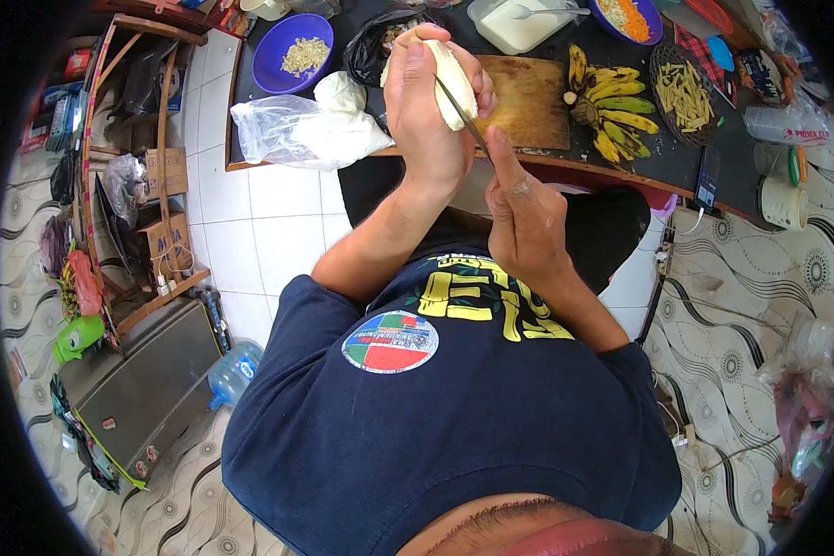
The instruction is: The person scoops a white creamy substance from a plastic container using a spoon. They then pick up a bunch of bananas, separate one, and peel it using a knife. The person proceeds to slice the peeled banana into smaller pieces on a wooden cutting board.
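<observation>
My left hand (424, 125) is raised at the table's near edge, its fingers wrapped around a pale peeled banana (452, 83). In my right hand (528, 215) is a knife, its handle hidden in my fist and my thumb stretched along it. The narrow dark knife blade (459, 110) lies against the banana's flesh. Behind both hands is a worn wooden cutting board (528, 104). A bunch of yellow and green bananas (608, 104) rests just right of the board.
On the dark table stand a purple bowl (267, 59) with chopped pieces, a black plastic bag (368, 59), a white tub (483, 28) with a spoon, and a woven basket (691, 132) of cut strips. White-filled plastic bags (340, 135) lie front left. A phone (707, 177) sits at the right edge.
</observation>
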The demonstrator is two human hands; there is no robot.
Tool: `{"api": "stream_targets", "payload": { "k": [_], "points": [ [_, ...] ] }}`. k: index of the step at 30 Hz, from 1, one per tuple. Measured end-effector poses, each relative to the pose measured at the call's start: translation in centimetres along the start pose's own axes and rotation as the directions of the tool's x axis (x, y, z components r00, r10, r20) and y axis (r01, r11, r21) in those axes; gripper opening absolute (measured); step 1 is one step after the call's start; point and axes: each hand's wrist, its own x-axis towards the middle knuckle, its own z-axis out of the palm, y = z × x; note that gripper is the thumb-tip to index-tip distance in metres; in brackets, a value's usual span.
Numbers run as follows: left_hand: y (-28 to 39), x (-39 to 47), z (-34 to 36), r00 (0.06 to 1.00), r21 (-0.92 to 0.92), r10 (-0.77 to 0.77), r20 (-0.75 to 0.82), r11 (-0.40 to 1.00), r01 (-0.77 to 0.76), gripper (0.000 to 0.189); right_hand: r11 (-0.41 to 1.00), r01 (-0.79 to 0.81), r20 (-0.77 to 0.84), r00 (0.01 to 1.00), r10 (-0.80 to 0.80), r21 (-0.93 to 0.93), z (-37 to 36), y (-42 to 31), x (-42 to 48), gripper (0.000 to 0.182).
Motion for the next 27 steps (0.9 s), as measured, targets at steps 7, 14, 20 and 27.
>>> {"api": "stream_targets", "payload": {
  "k": [7, 14, 20, 27],
  "points": [
    [0.3, 0.0, -0.2, 0.999, -0.027, 0.025, 0.039, 0.999, -0.024, 0.029, 0.998, -0.054, 0.000, 0.999, 0.054, -0.020, 0.5, -0.1, -0.2, 0.050],
    [0.3, 0.2, -0.6, 0.996, 0.000, 0.044, 0.076, 0.999, -0.044, 0.030, 0.998, -0.067, 0.016, 0.998, 0.067, -0.023, 1.0, 0.5, -0.5, 0.044],
    [0.9, 0.4, -0.6, 0.993, 0.057, 0.013, 0.118, 0.998, -0.020, 0.031, 0.999, -0.036, -0.002, 0.999, 0.036, -0.025, 1.3, 0.3, 0.0, 0.046],
    [1.2, 0.7, -0.8, 0.991, -0.060, 0.011, 0.132, 0.998, -0.003, 0.028, 0.998, 0.049, -0.019, 0.999, -0.050, -0.051, 1.7, 0.9, 0.3, 0.055]
  ]
}}
